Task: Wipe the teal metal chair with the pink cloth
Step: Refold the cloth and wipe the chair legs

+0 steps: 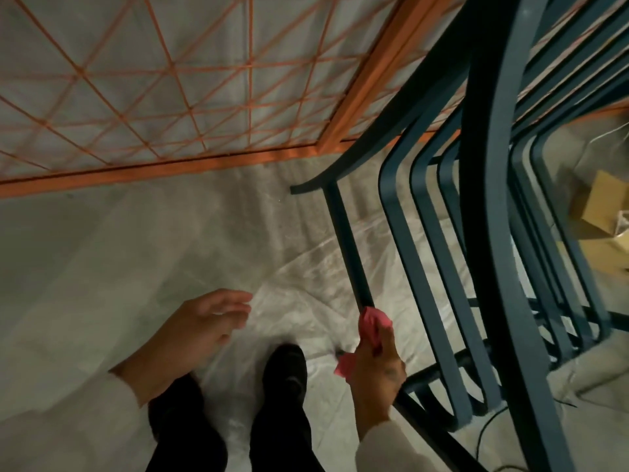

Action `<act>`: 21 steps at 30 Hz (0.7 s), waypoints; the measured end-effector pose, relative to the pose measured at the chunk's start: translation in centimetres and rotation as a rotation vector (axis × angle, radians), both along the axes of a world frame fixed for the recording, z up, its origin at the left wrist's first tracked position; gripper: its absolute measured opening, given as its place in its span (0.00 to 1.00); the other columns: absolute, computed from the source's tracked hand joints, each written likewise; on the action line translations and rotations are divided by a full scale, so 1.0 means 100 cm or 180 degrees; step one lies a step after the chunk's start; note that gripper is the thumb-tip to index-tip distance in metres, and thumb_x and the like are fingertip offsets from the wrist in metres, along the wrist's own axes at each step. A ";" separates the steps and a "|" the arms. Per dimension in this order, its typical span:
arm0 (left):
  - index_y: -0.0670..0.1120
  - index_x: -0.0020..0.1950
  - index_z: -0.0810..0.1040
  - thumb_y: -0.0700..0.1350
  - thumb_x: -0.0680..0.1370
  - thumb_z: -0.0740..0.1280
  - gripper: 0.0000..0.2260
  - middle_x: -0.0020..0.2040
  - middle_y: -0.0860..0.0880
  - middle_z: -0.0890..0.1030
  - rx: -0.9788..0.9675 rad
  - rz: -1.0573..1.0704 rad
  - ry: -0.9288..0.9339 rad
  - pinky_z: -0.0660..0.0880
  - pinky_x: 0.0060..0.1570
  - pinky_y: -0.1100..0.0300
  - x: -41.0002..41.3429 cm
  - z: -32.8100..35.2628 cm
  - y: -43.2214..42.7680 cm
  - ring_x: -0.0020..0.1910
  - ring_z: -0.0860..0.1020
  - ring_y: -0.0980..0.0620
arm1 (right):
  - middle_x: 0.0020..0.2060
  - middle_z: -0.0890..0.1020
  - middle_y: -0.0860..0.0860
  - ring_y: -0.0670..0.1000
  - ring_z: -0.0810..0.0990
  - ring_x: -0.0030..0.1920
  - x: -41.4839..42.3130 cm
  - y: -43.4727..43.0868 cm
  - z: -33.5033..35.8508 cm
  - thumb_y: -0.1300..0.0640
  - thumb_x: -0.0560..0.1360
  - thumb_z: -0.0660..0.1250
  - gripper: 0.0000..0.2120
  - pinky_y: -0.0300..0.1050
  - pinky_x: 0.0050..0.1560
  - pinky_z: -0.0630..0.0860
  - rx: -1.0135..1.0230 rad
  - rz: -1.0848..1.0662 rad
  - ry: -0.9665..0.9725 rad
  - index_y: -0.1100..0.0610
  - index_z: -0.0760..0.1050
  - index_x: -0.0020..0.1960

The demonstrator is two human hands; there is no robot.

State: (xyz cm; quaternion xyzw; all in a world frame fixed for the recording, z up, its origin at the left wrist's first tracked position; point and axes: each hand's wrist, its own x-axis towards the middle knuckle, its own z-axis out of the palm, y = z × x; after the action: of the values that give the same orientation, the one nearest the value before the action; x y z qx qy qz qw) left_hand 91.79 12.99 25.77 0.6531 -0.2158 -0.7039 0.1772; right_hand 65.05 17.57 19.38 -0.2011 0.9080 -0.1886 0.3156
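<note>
The teal metal chair (490,206) fills the right side of the head view, seen from above, its slatted seat and backrest running down toward the floor. My right hand (377,373) is shut on the pink cloth (374,323), which is pressed against the lower part of the chair's thin front leg bar (347,240). A loose end of the cloth pokes out below my palm. My left hand (200,328) hovers open at lower left, away from the chair, holding nothing.
An orange wire-mesh panel (177,90) with an orange frame stands at the back left. A crinkled clear plastic sheet (306,301) covers the grey floor. My black shoe (286,373) is between my hands. A cardboard box (602,219) and a thin cable lie behind the chair.
</note>
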 end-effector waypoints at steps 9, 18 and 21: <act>0.49 0.55 0.81 0.36 0.77 0.66 0.12 0.53 0.48 0.84 -0.0390 -0.0085 -0.0006 0.77 0.50 0.57 -0.021 0.015 -0.034 0.52 0.83 0.49 | 0.64 0.73 0.48 0.51 0.75 0.57 0.042 -0.131 -0.007 0.57 0.76 0.62 0.21 0.41 0.54 0.74 -0.0470 0.1784 -0.0059 0.41 0.70 0.66; 0.55 0.56 0.81 0.47 0.77 0.67 0.09 0.53 0.52 0.84 -0.0908 -0.0296 0.0044 0.79 0.55 0.55 -0.049 0.048 -0.085 0.50 0.83 0.57 | 0.69 0.70 0.43 0.52 0.70 0.67 0.020 -0.103 0.006 0.62 0.77 0.60 0.24 0.56 0.67 0.69 -0.0292 0.2637 0.0233 0.42 0.68 0.69; 0.56 0.57 0.80 0.46 0.76 0.68 0.11 0.54 0.54 0.83 -0.1067 -0.0410 -0.0044 0.79 0.55 0.55 -0.053 0.061 -0.096 0.51 0.82 0.57 | 0.66 0.74 0.48 0.52 0.76 0.59 -0.003 -0.052 0.027 0.64 0.72 0.72 0.35 0.43 0.61 0.75 0.0451 0.2434 0.0419 0.42 0.64 0.72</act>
State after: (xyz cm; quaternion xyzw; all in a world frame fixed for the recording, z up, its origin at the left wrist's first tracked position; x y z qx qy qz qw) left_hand 86.47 3.42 31.83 0.6041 -0.3728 -0.6634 0.2366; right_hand 64.77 12.37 22.05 -0.5142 0.7966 0.0189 0.3173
